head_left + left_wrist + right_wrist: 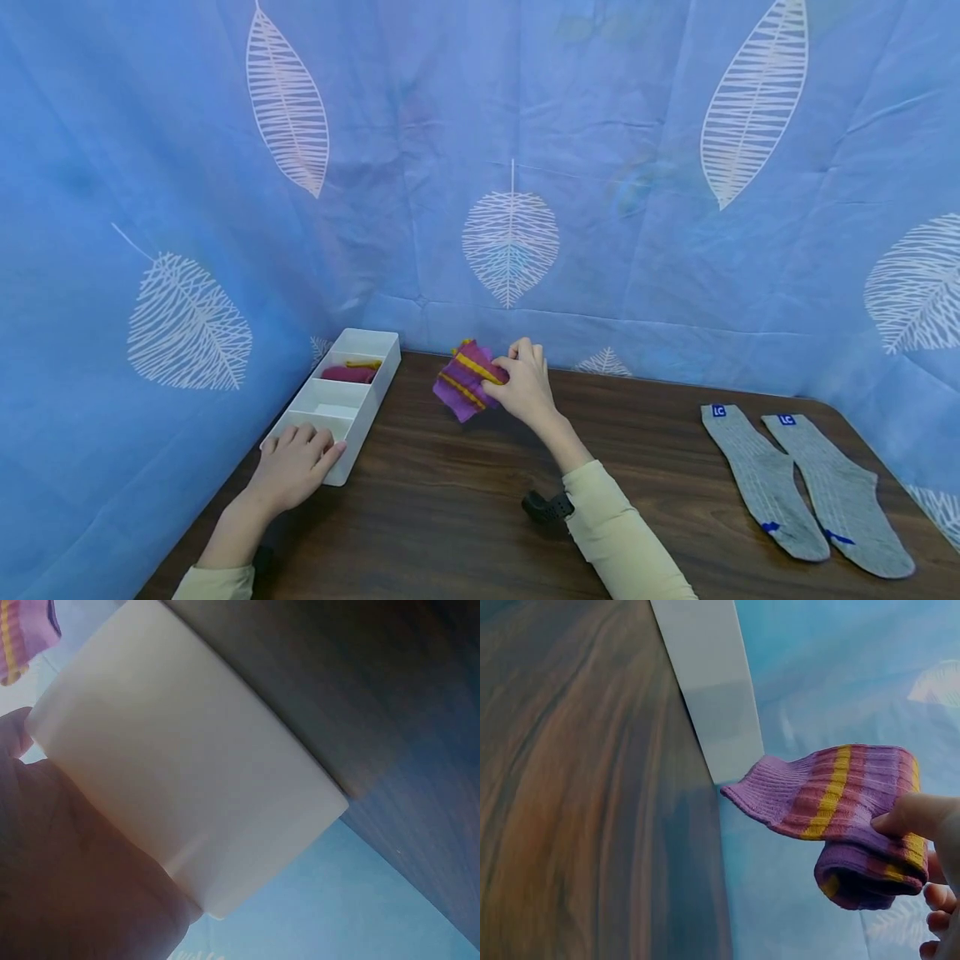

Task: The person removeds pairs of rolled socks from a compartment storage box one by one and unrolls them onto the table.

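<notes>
Above the table, my right hand (527,385) pinches a purple, maroon and yellow striped sock (467,382) between thumb and fingers. In the right wrist view the sock (832,799) is folded over, its ribbed cuff pointing left and a rolled part hanging below. My left hand (294,471) grips the near end of a long white divided box (369,417), fingers over the rim and thumb at the right side. The box's end wall (195,757) fills much of the left wrist view. One compartment holds a folded maroon and yellow sock-like bundle (348,374).
Two grey socks (765,479) with blue marks lie flat, side by side, at the right of the dark wooden table (450,517). A blue curtain (600,250) with white leaf prints borders the table at the back and sides. The box stands along the left edge.
</notes>
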Motion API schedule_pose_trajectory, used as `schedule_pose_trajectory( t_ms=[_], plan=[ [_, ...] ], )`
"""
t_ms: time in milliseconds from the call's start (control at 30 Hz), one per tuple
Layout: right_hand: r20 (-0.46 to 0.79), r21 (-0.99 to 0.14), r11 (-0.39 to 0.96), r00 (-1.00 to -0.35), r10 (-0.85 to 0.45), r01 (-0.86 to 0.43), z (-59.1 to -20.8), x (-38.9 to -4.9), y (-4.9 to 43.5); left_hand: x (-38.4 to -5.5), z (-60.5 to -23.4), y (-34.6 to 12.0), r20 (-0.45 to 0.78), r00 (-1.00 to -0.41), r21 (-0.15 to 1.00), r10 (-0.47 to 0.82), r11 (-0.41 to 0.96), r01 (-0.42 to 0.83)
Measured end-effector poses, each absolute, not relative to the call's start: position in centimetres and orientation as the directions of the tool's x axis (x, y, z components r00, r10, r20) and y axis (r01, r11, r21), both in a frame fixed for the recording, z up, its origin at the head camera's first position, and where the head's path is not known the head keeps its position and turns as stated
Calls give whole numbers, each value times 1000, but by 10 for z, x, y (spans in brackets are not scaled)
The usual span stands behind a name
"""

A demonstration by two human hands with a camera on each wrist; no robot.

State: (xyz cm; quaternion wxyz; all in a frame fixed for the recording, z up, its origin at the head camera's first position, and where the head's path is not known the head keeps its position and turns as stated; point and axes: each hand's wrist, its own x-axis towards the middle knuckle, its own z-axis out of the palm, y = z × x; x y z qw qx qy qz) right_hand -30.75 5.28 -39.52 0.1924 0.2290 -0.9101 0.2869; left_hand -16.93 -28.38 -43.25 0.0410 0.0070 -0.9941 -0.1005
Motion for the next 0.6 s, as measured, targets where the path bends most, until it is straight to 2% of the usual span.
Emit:
schedule_pose_trajectory(
  t_ms=[300, 600],
  plan=[
    [542, -372, 767, -793, -278, -523, -398, -305, 87, -168, -432, -283, 81, -996, 199, -26, 980, -9],
    [544, -354, 801, -803, -243, -483, -398, -304, 122, -169, -433, -284, 84, -996, 196, -26, 981, -9]
  ],
)
